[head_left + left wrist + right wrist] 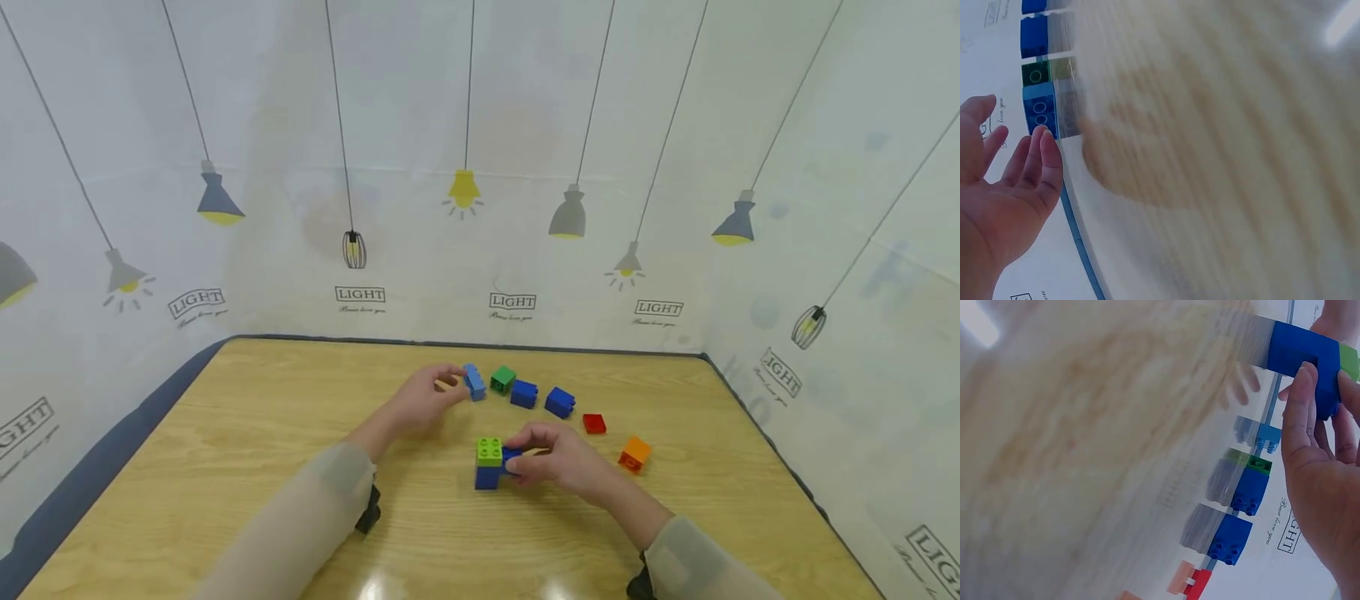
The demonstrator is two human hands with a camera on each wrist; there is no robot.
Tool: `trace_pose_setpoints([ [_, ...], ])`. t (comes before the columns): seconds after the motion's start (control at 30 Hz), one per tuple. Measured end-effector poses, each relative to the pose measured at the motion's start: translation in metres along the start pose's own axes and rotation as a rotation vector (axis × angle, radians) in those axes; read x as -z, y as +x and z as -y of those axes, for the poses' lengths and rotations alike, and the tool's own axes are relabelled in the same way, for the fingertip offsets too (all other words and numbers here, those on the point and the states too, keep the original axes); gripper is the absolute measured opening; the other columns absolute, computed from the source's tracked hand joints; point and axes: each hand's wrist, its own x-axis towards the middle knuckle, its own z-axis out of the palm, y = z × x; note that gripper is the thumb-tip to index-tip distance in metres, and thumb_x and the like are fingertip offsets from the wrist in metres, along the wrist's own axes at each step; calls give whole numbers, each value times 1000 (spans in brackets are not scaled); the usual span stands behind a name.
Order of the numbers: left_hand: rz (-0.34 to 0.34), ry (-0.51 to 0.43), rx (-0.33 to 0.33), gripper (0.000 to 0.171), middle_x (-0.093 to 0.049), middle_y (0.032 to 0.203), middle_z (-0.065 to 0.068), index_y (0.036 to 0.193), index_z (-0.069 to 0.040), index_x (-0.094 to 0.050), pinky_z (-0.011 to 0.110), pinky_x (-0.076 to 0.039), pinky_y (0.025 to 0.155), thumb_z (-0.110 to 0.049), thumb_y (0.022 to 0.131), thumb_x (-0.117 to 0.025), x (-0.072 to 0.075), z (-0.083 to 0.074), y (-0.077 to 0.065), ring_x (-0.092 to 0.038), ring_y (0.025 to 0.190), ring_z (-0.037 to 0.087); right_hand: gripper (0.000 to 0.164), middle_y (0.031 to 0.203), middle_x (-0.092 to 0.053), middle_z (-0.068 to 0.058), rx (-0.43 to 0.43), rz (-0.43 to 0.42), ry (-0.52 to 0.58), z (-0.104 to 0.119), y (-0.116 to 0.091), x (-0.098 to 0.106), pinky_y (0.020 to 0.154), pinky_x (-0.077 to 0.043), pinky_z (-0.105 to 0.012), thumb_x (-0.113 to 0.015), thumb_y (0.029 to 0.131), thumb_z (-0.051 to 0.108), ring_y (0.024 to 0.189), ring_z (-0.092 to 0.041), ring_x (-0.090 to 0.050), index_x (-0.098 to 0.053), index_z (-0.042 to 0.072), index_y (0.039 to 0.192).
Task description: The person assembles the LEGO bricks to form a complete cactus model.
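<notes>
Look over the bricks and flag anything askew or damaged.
No damage shows, but the dark blue brick beside the green brick and another dark blue brick farther right lie tipped, studs pointing sideways rather than up.

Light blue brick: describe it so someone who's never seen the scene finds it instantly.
On the wooden table, a row of loose bricks starts near the middle of the far edge and slants nearer toward the right. The light blue brick is at its left end, between the left hand and the green brick. It's the only pale blue piece; the other blues are darker.
</notes>
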Motion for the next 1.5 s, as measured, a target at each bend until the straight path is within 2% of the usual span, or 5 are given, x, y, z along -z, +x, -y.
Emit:
trace_pose_setpoints([
  [0.23,72,21,-37,50,-64,143,15,157,-19,-60,41,-61,92,-33,110,-68,-6,1,21,-68,117,29,31,135,-70,-16,-15,5,-9,1,0,2,91,-69,-39,-81,102,19,104,-24,-75,-74,6,130],
  [0.47,117,101,-34,57,-64,131,14,165,-22,-52,34,-54,82,-26,109,-65,-7,0,22,-61,92,21,33,136,-70,-17,-9,16,-3,2,0,0,90,-69,-39,-81,101,19,102,-24,-76,-73,5,130],
  [0.83,23,30,-11,44,-64,142,15,147,-11,-67,46,-56,103,-28,107,-72,0,4,15,-59,126,30,33,134,-71,-15,-2,21,-13,1,3,2,90,-69,-39,-81,102,20,103,-24,-74,-74,6,131],
  [1.17,-85,68,34,17,-65,127,11,113,-10,-69,42,-58,99,-17,101,-79,5,10,13,-62,117,28,32,133,-71,-16,-10,15,-10,2,0,1,89,-69,-38,-80,102,18,102,-23,-75,-73,5,131],
  [1.5,-65,68,70,24,-67,135,16,129,-14,-65,46,-59,100,-10,106,-68,22,17,3,-66,118,31,31,134,-71,-17,-6,11,-14,1,1,1,89,-69,-39,-81,102,18,102,-24,-76,-73,5,129],
])
